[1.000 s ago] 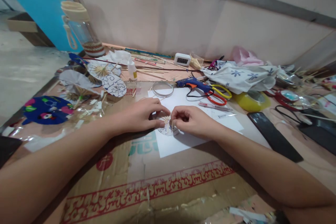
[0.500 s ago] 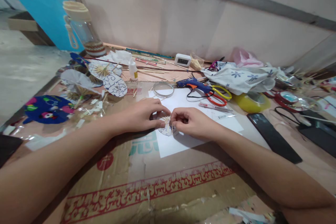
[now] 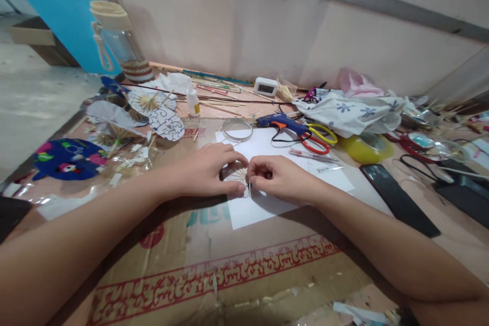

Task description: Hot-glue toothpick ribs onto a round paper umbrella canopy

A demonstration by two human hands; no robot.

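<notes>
Between my hands, over a white paper sheet (image 3: pixel 244 216), is a small round paper parasol canopy (image 3: pixel 236 174) with thin wooden ribs fanning out. My left hand (image 3: pixel 206 170) grips its left side, thumb in front and fingers curled behind. At its right edge my right hand (image 3: pixel 277 178) is closed in a pinch, with a thin wooden stick (image 3: pixel 249 188) pointing down below the fingertips. Part of the canopy is hidden by the left fingers and thumb.
Behind the sheet lie a clear ring (image 3: pixel 237 130), a blue glue gun (image 3: pixel 282 123) and scissors (image 3: pixel 316 143). Several paper parasols (image 3: pixel 166 123) and a glue bottle (image 3: pixel 193 102) are at the left. Tape (image 3: pixel 364 148) and a phone (image 3: pixel 399 199) lie right. Cardboard (image 3: pixel 214 285) covers the front.
The canopy has turned and tilted between my hands, so less of its patterned lower part shows. My left thumb has shifted slightly down and right; the right hand has barely moved.
</notes>
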